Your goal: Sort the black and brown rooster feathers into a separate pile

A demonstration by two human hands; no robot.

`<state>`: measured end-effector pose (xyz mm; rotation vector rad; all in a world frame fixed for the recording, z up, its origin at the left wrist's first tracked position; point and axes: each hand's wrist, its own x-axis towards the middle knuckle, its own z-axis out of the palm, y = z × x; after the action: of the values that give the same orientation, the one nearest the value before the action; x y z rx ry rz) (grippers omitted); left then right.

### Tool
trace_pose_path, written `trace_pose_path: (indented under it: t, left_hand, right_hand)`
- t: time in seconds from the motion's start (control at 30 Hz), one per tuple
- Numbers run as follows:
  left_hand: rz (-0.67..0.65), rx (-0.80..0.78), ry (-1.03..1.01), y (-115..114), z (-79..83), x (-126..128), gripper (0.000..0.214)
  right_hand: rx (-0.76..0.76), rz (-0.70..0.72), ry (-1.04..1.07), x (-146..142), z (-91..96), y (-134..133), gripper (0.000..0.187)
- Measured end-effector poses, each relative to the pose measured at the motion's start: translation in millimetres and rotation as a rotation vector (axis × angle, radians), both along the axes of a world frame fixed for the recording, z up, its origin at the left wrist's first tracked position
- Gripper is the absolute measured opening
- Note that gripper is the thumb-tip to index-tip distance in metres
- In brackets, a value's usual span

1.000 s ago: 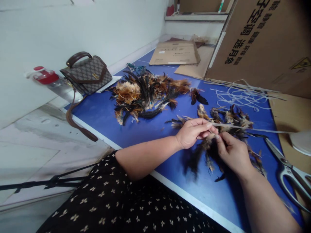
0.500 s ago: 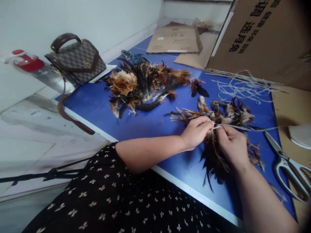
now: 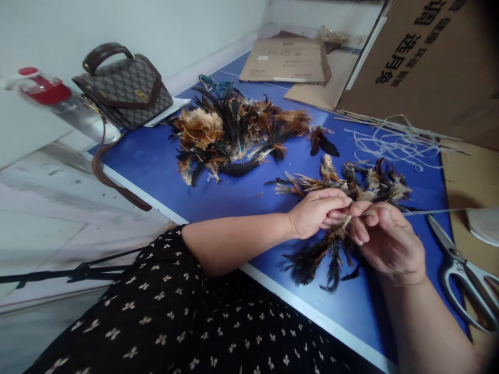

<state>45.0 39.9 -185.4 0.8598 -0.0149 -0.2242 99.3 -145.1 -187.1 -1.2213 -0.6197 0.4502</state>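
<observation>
My left hand (image 3: 322, 212) is closed in a pinch on the quill ends of a dark brown and black feather bunch (image 3: 317, 257), whose tips hang down toward the table's front edge. Close against it, my right hand (image 3: 392, 241) has its fingers curled around a thin whitish plastic string (image 3: 432, 211). From there the string runs right to a white spool-like object (image 3: 484, 224) at the frame's edge. Behind my hands lies a pile of brown and black feathers (image 3: 376, 179). The exact spot where string meets quills is partly covered by my fingers.
Scissors (image 3: 456, 259) lie at the right. A tangle of pale string (image 3: 393, 143) sits behind the feathers, near a large cardboard box (image 3: 436, 67). A bigger feather pile (image 3: 237, 132), a handbag (image 3: 125, 93) and a bottle (image 3: 74, 111) are to the left.
My right hand has turned over, its fingers now curled upward around the string. The feather bunch has swung left, its tips fanning out more. My left hand keeps its pinch.
</observation>
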Motion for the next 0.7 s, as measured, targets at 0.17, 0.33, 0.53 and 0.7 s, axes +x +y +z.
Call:
trace_pose_path:
  t: [0.17,0.33,0.53,0.7]
  left_hand:
    - [-0.039,0.193,-0.039,2,-11.1,5,0.021]
    - [0.107,0.341,-0.087,3,-25.7,19,0.026]
    - [0.146,0.442,-0.073,-1,-27.9,18,0.032]
    - [0.097,0.653,-0.122,2,-24.7,16,0.038]
  right_hand:
    - [-0.084,0.076,0.056,1,-4.6,-1,0.037]
    - [-0.229,-0.070,-0.118,-2,-14.7,-2,0.030]
    - [-0.292,0.055,-0.109,-3,-17.7,0,0.040]
    - [-0.437,0.039,-0.257,-4,-10.1,4,0.058]
